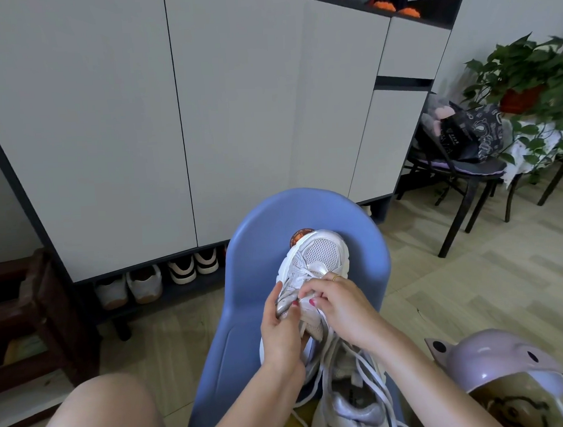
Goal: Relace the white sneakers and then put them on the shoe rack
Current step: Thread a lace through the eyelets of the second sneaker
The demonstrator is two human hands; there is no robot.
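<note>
Wood of a dark stool or low bench (34,311) fills the far-left edge. Just right of it rises a tall cabinet (177,120) with pale flat doors; its open bottom shelf, the shoe rack (154,301), holds a pair of light slip-ons (129,288) and, to their right, a pair of black-and-white shoes (193,265). A bare knee (101,415) shows near the lower left.

Right of centre stands a blue plastic chair (367,261), its seat serving as the surface for the work. One white sneaker (318,254) lies on it, toe pointing away. The left hand (281,331) grips the sneaker's left side, fingers (287,312) curled round the upper. The right hand (339,308), a ring on one finger, is closed in a pinch on the white lace (309,272) at the eyelets, touching the left hand's thumb. A second white sneaker (345,406) lies nearer, just below the hands, with loose lace ends trailing across it.

At the near right sits a lilac helmet (496,358). Farther right, a black chair (461,177) carries a dark patterned bag (475,134), beside a leafy potted plant (524,73).
</note>
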